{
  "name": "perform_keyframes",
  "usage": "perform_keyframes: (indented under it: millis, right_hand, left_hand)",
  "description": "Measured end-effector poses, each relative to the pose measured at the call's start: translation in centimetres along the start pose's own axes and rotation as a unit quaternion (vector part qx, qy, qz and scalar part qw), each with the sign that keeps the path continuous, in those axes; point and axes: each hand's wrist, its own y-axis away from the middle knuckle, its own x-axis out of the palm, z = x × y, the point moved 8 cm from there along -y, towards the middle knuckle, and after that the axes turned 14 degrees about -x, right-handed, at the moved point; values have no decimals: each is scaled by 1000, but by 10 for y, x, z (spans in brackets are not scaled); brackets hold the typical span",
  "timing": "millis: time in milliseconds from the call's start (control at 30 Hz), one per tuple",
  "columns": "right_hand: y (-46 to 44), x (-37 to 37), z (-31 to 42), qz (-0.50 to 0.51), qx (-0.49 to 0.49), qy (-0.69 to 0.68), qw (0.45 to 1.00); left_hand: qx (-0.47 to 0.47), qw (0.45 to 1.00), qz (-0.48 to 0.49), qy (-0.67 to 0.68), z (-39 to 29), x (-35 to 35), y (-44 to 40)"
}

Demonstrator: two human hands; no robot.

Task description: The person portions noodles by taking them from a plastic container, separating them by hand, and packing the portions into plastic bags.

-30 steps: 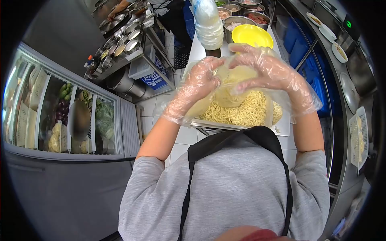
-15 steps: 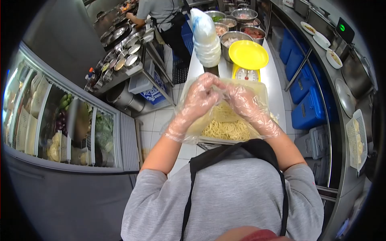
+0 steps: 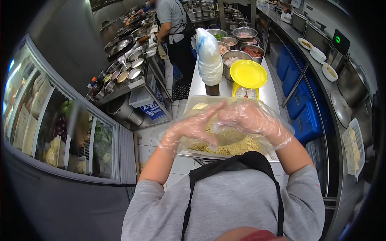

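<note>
Both my hands wear loose clear plastic gloves and are over a shallow container of yellow noodles (image 3: pixel 241 147). My left hand (image 3: pixel 195 127) has its thumb and fingers spread wide, with the thumb pointing down. My right hand (image 3: pixel 247 117) is curled, its fingers bent around thin clear film. That film, which looks like a clear plastic bag (image 3: pixel 229 137), spans the gap between my hands above the noodles. Just beyond stands a kitchen scale (image 3: pixel 246 93) with a yellow pan (image 3: pixel 248 74). Beside it is a tall stack wrapped in white plastic (image 3: pixel 210 58).
Metal bowls of meat (image 3: pixel 253 51) and other ingredients crowd the table's far end. A glass-fronted fridge (image 3: pixel 60 136) stands at left, near a rack of sauce pots (image 3: pixel 122 76). Another person (image 3: pixel 173 24) works by the stove. Blue bins (image 3: pixel 307 120) line the right.
My hands have parted from a close pinch. The left fingers have spread, and clear film now stretches between the hands. The view has tilted up slightly, and the other person stands more upright.
</note>
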Motion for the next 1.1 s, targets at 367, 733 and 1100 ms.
perform_keyframes:
  millis: [367, 733, 1100]
  right_hand:
    - [-31, -22, 10, -18, -122, 49, 991]
    - [33, 32, -44, -125, 103, -314, 936]
    - [76, 35, -63, -329, 219, -387, 833]
  left_hand:
    - [-171, 952, 83, 240, -19, 43, -35]
    - [-37, 977, 77, 195, 3, 41, -40]
    - [-65, 987, 136, 59, 1, 79, -38]
